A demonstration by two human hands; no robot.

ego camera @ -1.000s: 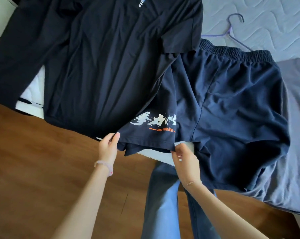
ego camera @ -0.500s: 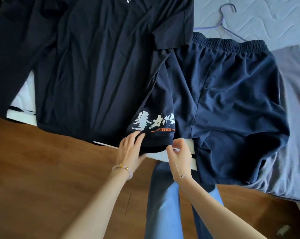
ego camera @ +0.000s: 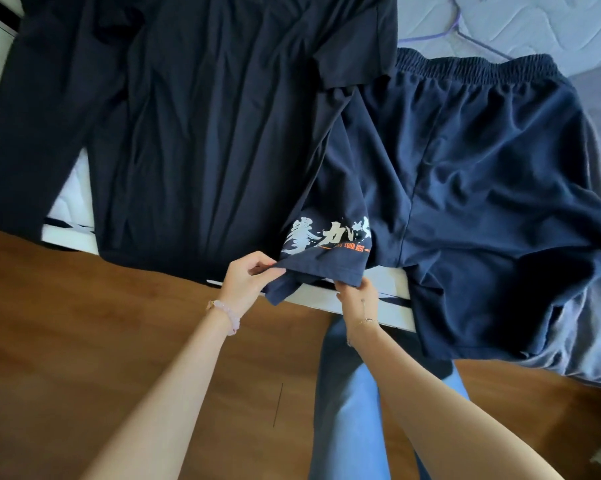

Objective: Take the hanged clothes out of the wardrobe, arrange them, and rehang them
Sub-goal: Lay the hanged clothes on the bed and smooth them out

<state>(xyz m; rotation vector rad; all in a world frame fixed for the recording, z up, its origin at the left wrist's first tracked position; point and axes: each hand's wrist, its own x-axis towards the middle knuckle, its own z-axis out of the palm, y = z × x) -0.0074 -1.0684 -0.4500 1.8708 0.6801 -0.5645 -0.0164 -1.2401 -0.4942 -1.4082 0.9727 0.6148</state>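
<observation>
Navy shorts (ego camera: 482, 174) lie flat on the mattress (ego camera: 387, 284), waistband far from me, both legs overhanging its near edge. L hand (ego camera: 247, 282) pinches the printed leg's hem corner, thumb against curled fingers. R hand (ego camera: 358, 301) pinches the same hem at its other end, fingers curled under the cloth.

Risks as I judge them:
- If I tug too hard w/ both hands, the shorts could slide off toward the floor (ego camera: 84, 323), since the legs already hang over.
- Black tee (ego camera: 205, 133) lies just left of the shorts, sleeve touching the waistband, printed leg lapping its hem. A pull may drag it askew.
- Grey cloth (ego camera: 600, 237) under the shorts' right side may bunch.
- Purple hanger (ego camera: 465, 32) sits beyond the waistband, so reaching it means freeing one hand.
</observation>
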